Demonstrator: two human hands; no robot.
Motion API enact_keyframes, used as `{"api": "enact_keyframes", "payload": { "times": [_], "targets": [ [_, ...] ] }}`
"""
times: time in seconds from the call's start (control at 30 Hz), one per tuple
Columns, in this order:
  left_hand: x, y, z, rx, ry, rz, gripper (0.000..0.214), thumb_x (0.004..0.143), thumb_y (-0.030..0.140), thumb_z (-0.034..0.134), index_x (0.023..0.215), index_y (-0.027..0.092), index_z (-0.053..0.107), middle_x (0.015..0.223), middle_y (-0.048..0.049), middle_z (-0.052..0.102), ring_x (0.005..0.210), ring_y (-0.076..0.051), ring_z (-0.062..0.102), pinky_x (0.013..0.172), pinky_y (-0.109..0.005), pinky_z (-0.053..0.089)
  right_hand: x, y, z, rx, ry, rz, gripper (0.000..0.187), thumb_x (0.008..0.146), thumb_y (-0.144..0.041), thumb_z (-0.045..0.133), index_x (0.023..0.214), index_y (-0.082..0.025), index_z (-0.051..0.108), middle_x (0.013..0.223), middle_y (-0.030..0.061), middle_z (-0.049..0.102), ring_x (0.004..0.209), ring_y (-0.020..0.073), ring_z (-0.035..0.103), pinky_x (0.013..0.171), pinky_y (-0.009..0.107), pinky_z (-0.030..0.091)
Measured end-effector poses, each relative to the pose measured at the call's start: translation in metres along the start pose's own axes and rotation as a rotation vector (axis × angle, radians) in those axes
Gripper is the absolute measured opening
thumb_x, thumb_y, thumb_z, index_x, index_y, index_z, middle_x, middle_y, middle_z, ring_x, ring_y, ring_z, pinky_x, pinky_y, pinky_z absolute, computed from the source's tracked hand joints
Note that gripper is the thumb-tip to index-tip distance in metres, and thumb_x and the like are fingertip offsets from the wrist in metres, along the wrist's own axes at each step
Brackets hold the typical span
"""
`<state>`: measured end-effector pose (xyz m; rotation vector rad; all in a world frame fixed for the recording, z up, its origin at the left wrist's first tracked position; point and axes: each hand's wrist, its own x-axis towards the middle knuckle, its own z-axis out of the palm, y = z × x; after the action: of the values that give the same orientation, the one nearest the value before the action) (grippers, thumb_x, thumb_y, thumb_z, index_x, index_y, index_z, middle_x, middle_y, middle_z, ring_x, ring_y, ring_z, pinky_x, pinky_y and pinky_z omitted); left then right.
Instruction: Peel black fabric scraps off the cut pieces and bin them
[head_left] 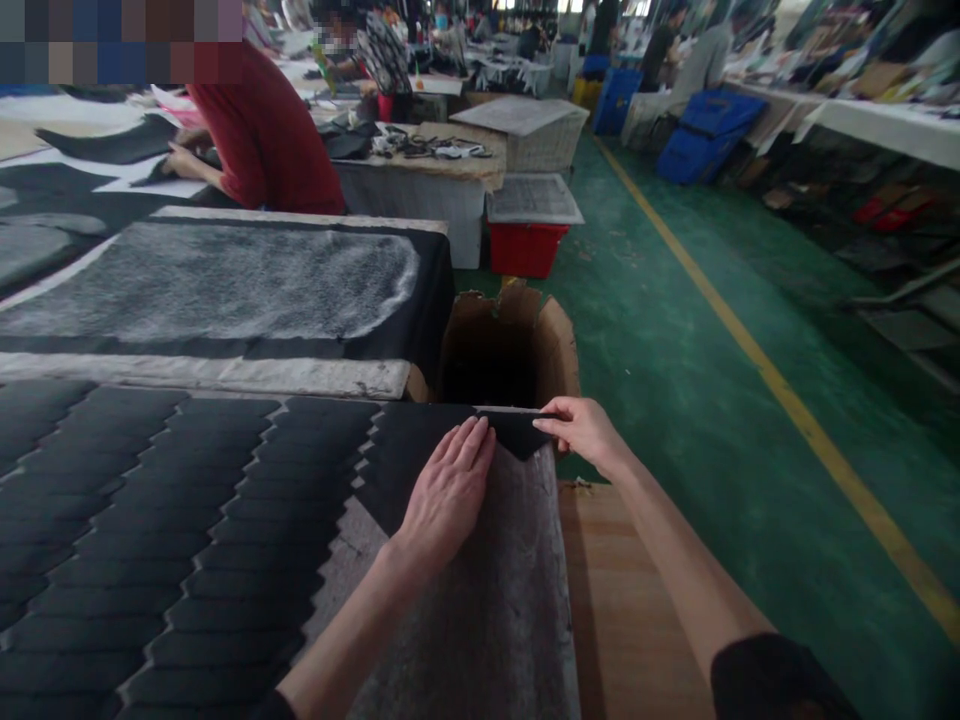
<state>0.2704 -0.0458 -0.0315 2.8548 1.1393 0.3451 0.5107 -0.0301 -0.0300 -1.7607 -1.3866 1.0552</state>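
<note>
My left hand (450, 490) lies flat with fingers stretched out on a black fabric piece (420, 450) at the far right corner of the worktable (495, 600). My right hand (581, 430) pinches the pointed corner of a small black piece (517, 432) at the table's far edge, just in front of an open cardboard box (559, 350). Rows of overlapping black cut pieces (150, 530) cover the left part of the table.
A second table (225, 285) with dark, chalk-dusted cloth stands beyond. A person in a red shirt (262, 130) works at the back left. A red crate (525, 248), white baskets (536, 135), blue bins and a green floor with a yellow line (750, 350) lie to the right.
</note>
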Motion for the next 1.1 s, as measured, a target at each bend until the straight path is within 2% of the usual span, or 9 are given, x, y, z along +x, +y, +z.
{"api": "enact_keyframes", "payload": {
  "times": [0.17, 0.3, 0.53, 0.67, 0.87, 1.1],
  "targets": [
    [0.003, -0.001, -0.002, 0.026, -0.034, 0.019, 0.052, 0.091, 0.013, 0.040, 0.143, 0.007, 0.041, 0.152, -0.0172, 0.039, 0.142, -0.028, 0.034, 0.118, -0.045, 0.028, 0.000, 0.004, 0.003, 0.026, 0.064, 0.038, 0.021, 0.070, -0.036, 0.074, 0.073, -0.018, 0.062, 0.049, -0.0049, 0.058, 0.037, 0.0077, 0.052, 0.037, 0.017, 0.035],
    [0.003, 0.000, -0.002, 0.044, -0.046, 0.017, 0.055, 0.089, 0.012, 0.041, 0.144, 0.008, 0.040, 0.153, -0.0178, 0.037, 0.141, -0.029, 0.034, 0.117, -0.046, 0.029, -0.001, 0.005, 0.006, 0.092, 0.149, 0.099, 0.027, 0.066, -0.038, 0.077, 0.071, -0.018, 0.059, 0.050, -0.0044, 0.059, 0.041, 0.0091, 0.056, 0.037, 0.016, 0.040],
    [0.003, 0.004, -0.006, 0.057, -0.078, 0.006, 0.054, 0.090, 0.011, 0.040, 0.144, 0.007, 0.039, 0.154, -0.0181, 0.034, 0.142, -0.028, 0.032, 0.118, -0.045, 0.026, -0.004, 0.005, 0.008, 0.253, 0.185, 0.159, 0.031, 0.062, -0.039, 0.080, 0.071, -0.016, 0.061, 0.055, -0.0030, 0.061, 0.043, 0.0081, 0.058, 0.038, 0.016, 0.046],
    [0.002, 0.004, -0.005, 0.041, -0.056, -0.002, 0.055, 0.089, 0.010, 0.039, 0.144, 0.009, 0.039, 0.154, -0.0172, 0.035, 0.142, -0.028, 0.033, 0.116, -0.046, 0.029, -0.005, 0.004, 0.009, 0.306, 0.197, 0.181, 0.037, 0.059, -0.043, 0.083, 0.071, -0.016, 0.060, 0.052, -0.0029, 0.061, 0.043, 0.0091, 0.058, 0.038, 0.016, 0.047],
    [0.001, 0.001, 0.000, 0.007, -0.015, -0.001, 0.056, 0.089, 0.012, 0.041, 0.145, 0.011, 0.037, 0.150, -0.0178, 0.042, 0.140, -0.029, 0.037, 0.115, -0.048, 0.031, -0.006, 0.005, 0.011, 0.325, 0.223, 0.151, 0.040, 0.059, -0.049, 0.081, 0.070, -0.017, 0.060, 0.051, -0.0033, 0.060, 0.042, 0.0093, 0.058, 0.038, 0.017, 0.049],
    [-0.001, 0.002, 0.003, 0.022, -0.019, -0.007, 0.053, 0.090, 0.012, 0.039, 0.143, 0.009, 0.040, 0.148, -0.0168, 0.044, 0.140, -0.029, 0.037, 0.118, -0.046, 0.027, -0.007, 0.007, 0.013, 0.324, 0.236, 0.169, 0.036, 0.062, -0.046, 0.079, 0.070, -0.017, 0.060, 0.052, -0.0041, 0.058, 0.043, 0.0088, 0.058, 0.038, 0.016, 0.047]
  ]
}}
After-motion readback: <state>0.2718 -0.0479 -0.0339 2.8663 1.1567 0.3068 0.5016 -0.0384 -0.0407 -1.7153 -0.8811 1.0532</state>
